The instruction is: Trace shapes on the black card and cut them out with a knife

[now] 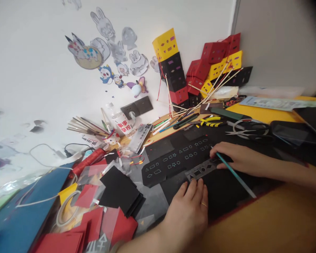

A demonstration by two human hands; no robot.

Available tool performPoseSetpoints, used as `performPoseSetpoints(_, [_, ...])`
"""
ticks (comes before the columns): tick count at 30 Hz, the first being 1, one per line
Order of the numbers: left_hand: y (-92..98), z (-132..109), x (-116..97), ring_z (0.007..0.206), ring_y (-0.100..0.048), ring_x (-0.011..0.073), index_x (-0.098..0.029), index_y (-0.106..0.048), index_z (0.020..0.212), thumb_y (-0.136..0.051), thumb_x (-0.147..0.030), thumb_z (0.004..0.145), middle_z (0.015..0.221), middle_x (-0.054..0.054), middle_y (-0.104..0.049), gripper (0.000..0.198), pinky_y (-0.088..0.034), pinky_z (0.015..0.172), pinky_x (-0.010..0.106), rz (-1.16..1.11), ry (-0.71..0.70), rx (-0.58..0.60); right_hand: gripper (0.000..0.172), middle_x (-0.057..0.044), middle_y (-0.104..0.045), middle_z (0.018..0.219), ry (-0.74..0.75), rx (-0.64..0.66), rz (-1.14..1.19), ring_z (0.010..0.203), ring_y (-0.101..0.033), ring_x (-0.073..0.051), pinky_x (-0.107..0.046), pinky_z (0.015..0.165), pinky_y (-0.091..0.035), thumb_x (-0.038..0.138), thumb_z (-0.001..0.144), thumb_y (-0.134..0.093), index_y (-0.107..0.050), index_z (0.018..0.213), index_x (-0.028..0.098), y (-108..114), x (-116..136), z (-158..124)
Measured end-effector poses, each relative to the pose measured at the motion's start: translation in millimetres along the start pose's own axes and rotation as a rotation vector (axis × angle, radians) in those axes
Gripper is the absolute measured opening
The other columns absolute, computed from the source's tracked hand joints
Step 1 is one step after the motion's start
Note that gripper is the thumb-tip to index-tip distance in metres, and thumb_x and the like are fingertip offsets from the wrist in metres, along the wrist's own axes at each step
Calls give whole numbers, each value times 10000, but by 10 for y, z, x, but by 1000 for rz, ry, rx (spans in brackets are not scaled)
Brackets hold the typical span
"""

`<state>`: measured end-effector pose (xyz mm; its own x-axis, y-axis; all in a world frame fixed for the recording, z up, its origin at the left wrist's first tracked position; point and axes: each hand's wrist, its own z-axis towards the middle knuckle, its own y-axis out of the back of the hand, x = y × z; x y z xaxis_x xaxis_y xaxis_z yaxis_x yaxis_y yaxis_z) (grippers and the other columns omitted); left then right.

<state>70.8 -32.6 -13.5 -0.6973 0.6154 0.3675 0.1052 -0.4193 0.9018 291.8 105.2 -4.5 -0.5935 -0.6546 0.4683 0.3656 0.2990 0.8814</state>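
My right hand (235, 158) is closed on a teal pencil (235, 174), its tip near a clear shape stencil (201, 169). The stencil lies on a black paper sheet (179, 158) marked with rows of small drawn shapes. My left hand (191, 207) lies flat with fingers stretched out, pressing on the near edge of the stencil and the black sheet. A ring shows on one finger.
Stacks of black card (121, 191) and red card (94, 221) lie at the left with a tape roll (65, 211). Scissors (249, 130), yellow-handled pliers (212, 121), pencils and sticks sit behind. Red, yellow and black paper boxes (173, 70) stand against the wall. A phone (289, 131) lies at right.
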Motion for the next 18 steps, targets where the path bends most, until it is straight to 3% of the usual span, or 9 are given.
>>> performPoseSetpoints(10, [-8,-15,14,1065,-545,190,-95,-538,1184,-294,-177,927,1243,91,-551,363,-477,862,266,-55,19,-3,242,-56,-609,945,66,15,16,904,-575,-220,-351,791,-437,360,748,-630,-595,930,205,113,-110,27])
performPoseSetpoints(18, [-7,-17,29,1041,-554,198,-91,-559,1151,-350,-175,914,1209,89,-577,327,-490,851,276,-89,28,-53,314,-63,-625,964,51,-55,23,915,-581,-231,-374,813,-432,415,736,-630,-591,956,194,93,-216,17])
